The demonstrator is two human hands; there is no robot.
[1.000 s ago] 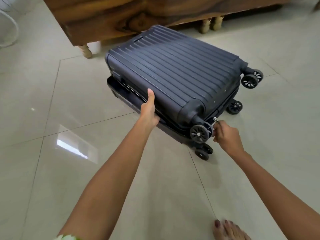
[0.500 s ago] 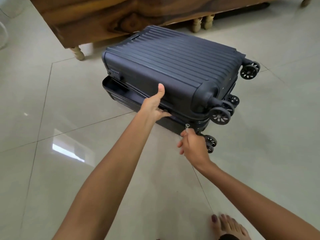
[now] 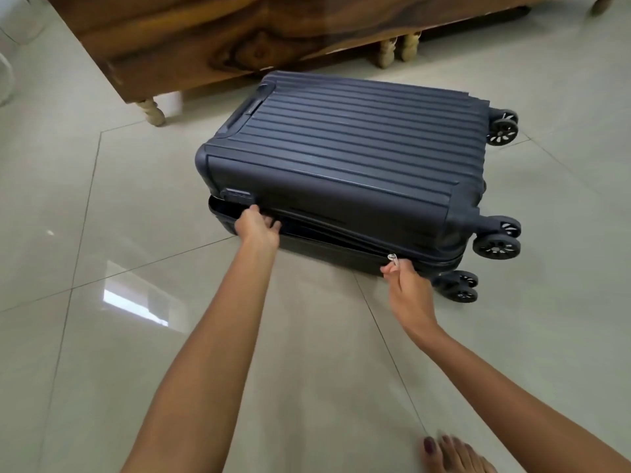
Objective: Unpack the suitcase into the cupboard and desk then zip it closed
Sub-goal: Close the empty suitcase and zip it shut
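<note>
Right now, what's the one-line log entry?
stage: zipping | right hand: pinches zipper pull | left hand: grips suitcase seam | seam: part open

Suitcase [image 3: 341, 155]: dark blue hard plastic shell, matt, ribbed top, smooth sides. Wheels [image 3: 496, 246]: black plastic, spoked. Zip pull [image 3: 392, 258]: shiny silver metal. Floor [image 3: 85, 216]: pale glossy tiles, mirror-like reflections, thin grout lines. Wooden furniture [image 3: 239, 32]: brown polished wood, bold swirling grain; turned legs [image 3: 152, 110] pale, matt.

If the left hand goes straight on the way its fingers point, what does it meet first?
The left hand already touches the suitcase at the unzipped seam, so it would probably go into that gap; what lies inside is hidden.
</note>
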